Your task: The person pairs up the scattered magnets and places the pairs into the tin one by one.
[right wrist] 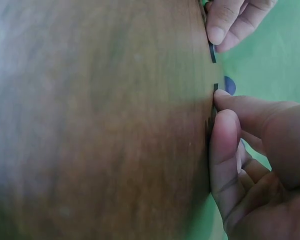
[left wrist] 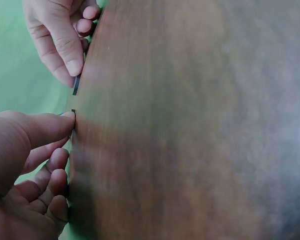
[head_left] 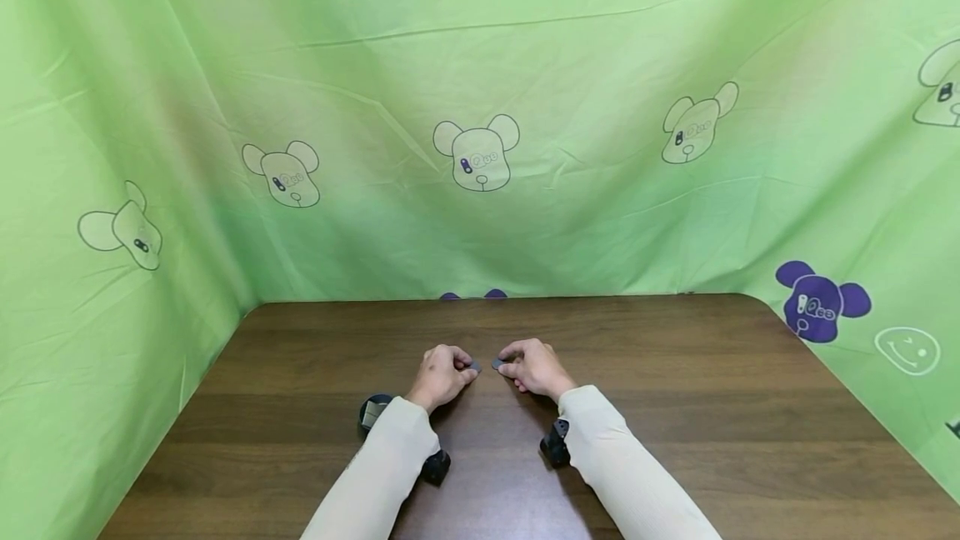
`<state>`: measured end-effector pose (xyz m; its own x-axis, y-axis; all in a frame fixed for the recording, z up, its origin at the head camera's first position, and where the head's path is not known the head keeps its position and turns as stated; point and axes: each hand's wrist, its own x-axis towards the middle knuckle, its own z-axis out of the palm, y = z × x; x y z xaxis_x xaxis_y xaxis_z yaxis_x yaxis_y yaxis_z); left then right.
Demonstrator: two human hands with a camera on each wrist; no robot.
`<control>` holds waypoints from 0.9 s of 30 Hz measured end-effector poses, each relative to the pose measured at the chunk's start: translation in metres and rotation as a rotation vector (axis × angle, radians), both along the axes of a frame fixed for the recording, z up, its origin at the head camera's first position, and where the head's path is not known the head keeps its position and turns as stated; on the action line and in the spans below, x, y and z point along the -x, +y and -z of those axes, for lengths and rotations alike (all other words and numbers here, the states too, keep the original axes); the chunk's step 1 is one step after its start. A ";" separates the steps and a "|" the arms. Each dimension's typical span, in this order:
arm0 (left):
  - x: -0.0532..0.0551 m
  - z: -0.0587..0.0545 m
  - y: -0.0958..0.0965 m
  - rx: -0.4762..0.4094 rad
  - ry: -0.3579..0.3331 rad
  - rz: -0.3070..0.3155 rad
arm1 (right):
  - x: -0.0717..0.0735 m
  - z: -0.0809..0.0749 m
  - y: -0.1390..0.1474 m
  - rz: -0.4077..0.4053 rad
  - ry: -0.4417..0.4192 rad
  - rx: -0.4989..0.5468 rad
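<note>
Near the middle of the table, my left hand (head_left: 441,375) pinches a small, thin grey piece with a rounded edge (head_left: 475,366) between thumb and fingertips. Opposite it, my right hand (head_left: 537,368) holds a similar small grey piece (head_left: 497,363) by its edge. A narrow gap separates the two pieces. Seen edge-on in the left wrist view, the left piece (left wrist: 73,112) is a dark sliver close to the wood, partly covered by the thumb. In the right wrist view, the right piece (right wrist: 216,87) sticks out past the fingertips, flat along the tabletop.
Both hands are over a brown wooden table (head_left: 675,440). A green printed cloth (head_left: 480,232) hangs behind it and at its sides. Black devices sit at the left wrist (head_left: 436,467) and right wrist (head_left: 555,443). A dark round object (head_left: 372,413) shows beside the left sleeve.
</note>
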<state>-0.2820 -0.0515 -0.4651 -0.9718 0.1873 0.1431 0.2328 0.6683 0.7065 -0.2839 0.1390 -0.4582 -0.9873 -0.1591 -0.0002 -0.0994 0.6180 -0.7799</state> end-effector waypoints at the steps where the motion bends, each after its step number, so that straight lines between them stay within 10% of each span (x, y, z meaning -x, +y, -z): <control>1: 0.000 0.000 0.000 0.000 0.005 0.000 | 0.000 0.000 0.000 0.001 0.002 0.001; 27: -0.001 0.000 0.001 -0.001 0.003 -0.009 | 0.000 0.000 -0.007 -0.028 -0.002 0.002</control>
